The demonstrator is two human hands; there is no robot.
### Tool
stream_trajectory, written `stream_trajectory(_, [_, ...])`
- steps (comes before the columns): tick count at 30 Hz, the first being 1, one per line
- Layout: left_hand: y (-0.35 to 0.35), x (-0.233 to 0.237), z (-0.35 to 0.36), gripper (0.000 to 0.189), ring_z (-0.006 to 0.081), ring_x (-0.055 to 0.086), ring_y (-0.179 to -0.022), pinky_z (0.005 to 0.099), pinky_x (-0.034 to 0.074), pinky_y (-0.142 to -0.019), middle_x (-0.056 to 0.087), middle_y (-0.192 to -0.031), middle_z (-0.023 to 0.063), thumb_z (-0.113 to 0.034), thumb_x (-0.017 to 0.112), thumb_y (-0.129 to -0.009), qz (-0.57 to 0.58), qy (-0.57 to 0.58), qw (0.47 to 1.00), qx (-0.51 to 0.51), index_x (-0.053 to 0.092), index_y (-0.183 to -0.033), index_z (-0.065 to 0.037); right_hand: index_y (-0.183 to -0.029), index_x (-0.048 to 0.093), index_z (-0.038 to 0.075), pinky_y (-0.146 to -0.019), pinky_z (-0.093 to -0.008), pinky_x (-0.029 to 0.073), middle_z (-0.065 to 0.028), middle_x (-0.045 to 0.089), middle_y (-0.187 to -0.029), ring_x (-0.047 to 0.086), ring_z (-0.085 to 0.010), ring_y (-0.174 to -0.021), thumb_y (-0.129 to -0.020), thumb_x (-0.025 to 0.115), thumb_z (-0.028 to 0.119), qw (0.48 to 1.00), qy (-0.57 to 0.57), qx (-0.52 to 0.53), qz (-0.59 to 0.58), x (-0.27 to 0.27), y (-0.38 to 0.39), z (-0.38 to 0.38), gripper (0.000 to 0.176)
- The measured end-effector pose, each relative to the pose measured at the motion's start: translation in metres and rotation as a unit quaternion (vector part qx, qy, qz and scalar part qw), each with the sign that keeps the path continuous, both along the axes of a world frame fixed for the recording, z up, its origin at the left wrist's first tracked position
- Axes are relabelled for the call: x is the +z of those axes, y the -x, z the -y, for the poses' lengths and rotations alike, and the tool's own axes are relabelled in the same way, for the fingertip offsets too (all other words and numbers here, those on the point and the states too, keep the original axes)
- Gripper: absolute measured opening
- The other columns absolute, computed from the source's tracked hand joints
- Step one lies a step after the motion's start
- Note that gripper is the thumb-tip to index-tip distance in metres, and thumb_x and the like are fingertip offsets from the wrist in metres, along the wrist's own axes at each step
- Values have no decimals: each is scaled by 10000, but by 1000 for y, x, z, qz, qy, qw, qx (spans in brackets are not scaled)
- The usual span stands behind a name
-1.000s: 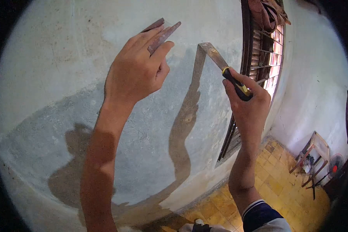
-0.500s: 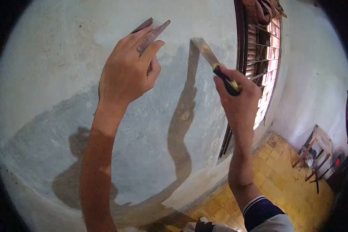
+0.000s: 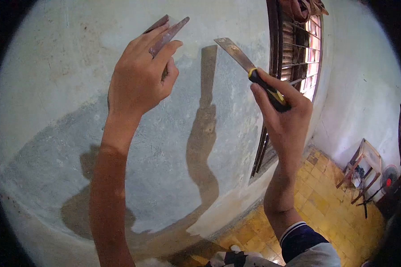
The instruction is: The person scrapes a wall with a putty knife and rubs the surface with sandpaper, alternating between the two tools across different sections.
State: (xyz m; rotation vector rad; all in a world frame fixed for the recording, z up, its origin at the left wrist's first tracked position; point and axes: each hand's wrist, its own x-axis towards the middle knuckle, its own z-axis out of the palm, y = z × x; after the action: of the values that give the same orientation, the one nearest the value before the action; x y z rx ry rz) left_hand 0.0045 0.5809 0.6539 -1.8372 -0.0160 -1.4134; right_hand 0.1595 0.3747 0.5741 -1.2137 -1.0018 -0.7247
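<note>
My right hand (image 3: 286,107) is closed around the black and yellow handle of a putty knife (image 3: 238,54). The knife's metal blade points up and left, with pale residue near its tip. It appears off the wall (image 3: 165,147), its shadow falling to the left of it. Higher on the left, my left hand (image 3: 140,78) grips a flat piece with stained reddish-brown edges (image 3: 170,36); its kind is not clear, as the fingers cover much of it. The wall behind both hands has a large grey patch with paler paint above.
A barred, louvred window (image 3: 300,53) with brown cloth (image 3: 304,9) hanging at its top is right of my right hand. Farther right, a wooden stool (image 3: 365,155) and a fan (image 3: 389,178) stand on the yellow tiled floor (image 3: 318,196).
The putty knife has moved right and its blade has come away from its shadow on the wall. My left hand has shifted slightly up and left in view.
</note>
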Motion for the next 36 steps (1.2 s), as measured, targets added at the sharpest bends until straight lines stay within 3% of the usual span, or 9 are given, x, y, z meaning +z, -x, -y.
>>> stream_trajectory(12, [0,2,-1,328,282,648,-1208,414,529,-1056,679,-1322,118,-117,686,-877,2,-1,1000,-18,731,-1201,-149,-1123,774,15,-789,-303,587,-181,779,-960,772,-198,-872,-883,800,101,998,66,-23,10,6,3,-7,257])
stream_trajectory(13, [-1,0,0,328,285,649,-1207,415,528,-1055,678,-1322,121,-114,684,-878,-2,-1,1000,-21,731,-1201,-150,-1184,778,74,-734,-249,566,-96,792,-950,712,-82,-828,-899,815,142,998,46,-43,3,6,1,-8,295])
stream_trajectory(16, [-1,0,0,326,288,649,-1210,408,525,-1054,676,-1330,127,-106,678,-880,2,-3,1000,-6,732,-1199,-147,-1184,779,76,-736,-249,565,-97,792,-954,712,-80,-841,-896,816,129,998,51,-36,2,7,-8,-7,295])
stream_trajectory(17, [-1,0,0,325,289,649,-1211,406,525,-1053,676,-1329,128,-103,677,-878,2,-1,1000,-11,731,-1196,-144,-1119,780,29,-785,-312,592,-175,781,-966,775,-205,-865,-875,808,119,999,28,-23,-3,4,-6,-2,262])
stream_trajectory(21, [-1,2,-2,320,284,646,-1221,403,523,-1056,677,-1330,127,-99,680,-873,0,-10,1000,-22,731,-1186,-137,-1129,775,25,-783,-313,600,-178,780,-954,774,-204,-853,-873,812,121,997,68,-26,29,7,-8,-10,275])
stream_trajectory(29, [0,1,1,322,262,638,-1248,407,514,-1079,677,-1336,116,-104,689,-865,-1,12,1000,-16,730,-1183,-129,-1120,771,1,-772,-290,583,-177,779,-935,767,-191,-843,-880,802,112,999,3,-26,26,2,-10,-10,266])
stream_trajectory(30, [0,1,1,323,263,638,-1247,407,515,-1079,677,-1335,116,-105,689,-866,-2,9,1000,-15,729,-1185,-129,-1114,776,12,-777,-298,581,-174,779,-936,766,-187,-842,-879,800,105,999,45,-12,11,7,-9,-18,254])
stream_trajectory(32, [-1,-1,3,322,264,639,-1245,407,517,-1077,677,-1334,115,-109,689,-868,-8,5,1000,-14,730,-1186,-130,-1108,780,22,-773,-306,580,-175,777,-935,769,-191,-851,-875,801,104,999,12,28,-24,8,-9,-23,247])
stream_trajectory(36, [-1,0,0,315,264,641,-1241,411,523,-1071,677,-1335,115,-116,691,-870,-5,-1,1000,-10,735,-1182,-136,-1106,780,26,-769,-309,580,-172,777,-935,769,-193,-848,-878,797,100,999,29,-25,0,7,-7,-5,240])
